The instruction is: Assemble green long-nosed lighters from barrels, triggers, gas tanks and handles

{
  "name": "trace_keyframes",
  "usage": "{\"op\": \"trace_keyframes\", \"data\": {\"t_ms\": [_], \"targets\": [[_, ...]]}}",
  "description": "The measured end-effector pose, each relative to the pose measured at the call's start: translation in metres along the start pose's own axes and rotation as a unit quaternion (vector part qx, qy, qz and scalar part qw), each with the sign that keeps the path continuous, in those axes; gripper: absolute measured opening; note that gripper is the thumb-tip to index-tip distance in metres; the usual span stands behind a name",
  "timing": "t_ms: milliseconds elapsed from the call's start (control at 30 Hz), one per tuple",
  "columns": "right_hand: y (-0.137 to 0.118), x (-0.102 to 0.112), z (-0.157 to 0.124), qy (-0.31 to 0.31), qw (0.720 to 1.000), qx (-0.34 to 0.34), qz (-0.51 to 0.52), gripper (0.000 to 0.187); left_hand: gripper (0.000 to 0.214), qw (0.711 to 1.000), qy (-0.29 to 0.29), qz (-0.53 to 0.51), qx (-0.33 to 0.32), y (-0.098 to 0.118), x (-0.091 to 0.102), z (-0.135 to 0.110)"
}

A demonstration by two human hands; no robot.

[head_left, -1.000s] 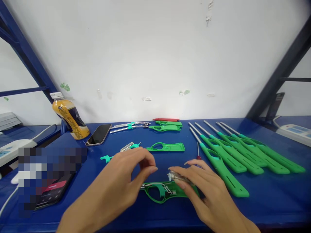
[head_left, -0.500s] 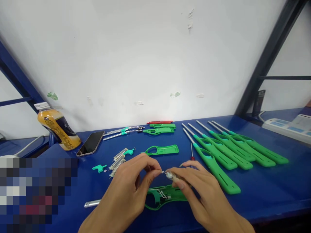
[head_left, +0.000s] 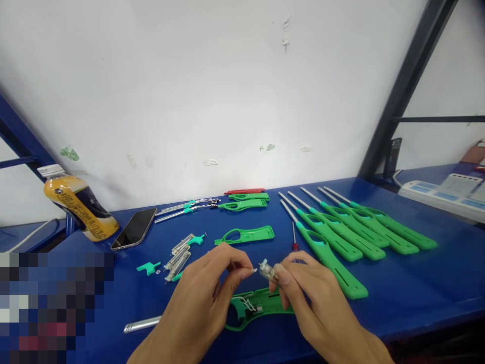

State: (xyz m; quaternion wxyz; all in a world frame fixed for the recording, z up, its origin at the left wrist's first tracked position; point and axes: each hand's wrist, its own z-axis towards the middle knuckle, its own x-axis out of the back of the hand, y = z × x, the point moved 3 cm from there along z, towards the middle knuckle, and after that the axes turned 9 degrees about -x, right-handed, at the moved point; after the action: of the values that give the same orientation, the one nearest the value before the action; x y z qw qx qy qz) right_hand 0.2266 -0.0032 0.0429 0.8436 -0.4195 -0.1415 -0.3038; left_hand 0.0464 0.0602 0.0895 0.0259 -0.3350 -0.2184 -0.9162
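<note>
Turned since the earlier frame, the clear capsule (head_left: 267, 271) juts from the right hand's grip (head_left: 316, 290), just beside a tiny white piece (head_left: 255, 270) the left hand (head_left: 214, 285) pinches.

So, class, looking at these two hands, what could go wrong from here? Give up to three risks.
1. The left hand pinches a tiny white piece at its fingertips; it might slip and get lost.
2. The right hand holds a clear capsule over an open green shell; a drop could disturb the parts inside.
3. Thin wires lie exposed in that shell, so a finger might snag them.
</note>
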Motion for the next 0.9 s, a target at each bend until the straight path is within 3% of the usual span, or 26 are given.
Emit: {"op": "trace_keyframes", "data": {"t_ms": [500,767,900], "targets": [[-0.003,-0.002,0.0,-0.073,0.997,0.027,0.018,0.04,0.025,0.995,0.052,0.019,-0.084,0.009,-0.009,-0.003],[-0.004,-0.004,-0.003,-0.112,0.993,0.044,-0.018,0.043,0.027,0.989,0.114,0.031,-0.085,0.016,-0.018,-0.008],[-0.004,-0.005,-0.002,-0.101,0.991,0.07,-0.043,0.042,0.027,0.988,0.125,0.039,-0.084,0.018,-0.021,-0.01]]}}
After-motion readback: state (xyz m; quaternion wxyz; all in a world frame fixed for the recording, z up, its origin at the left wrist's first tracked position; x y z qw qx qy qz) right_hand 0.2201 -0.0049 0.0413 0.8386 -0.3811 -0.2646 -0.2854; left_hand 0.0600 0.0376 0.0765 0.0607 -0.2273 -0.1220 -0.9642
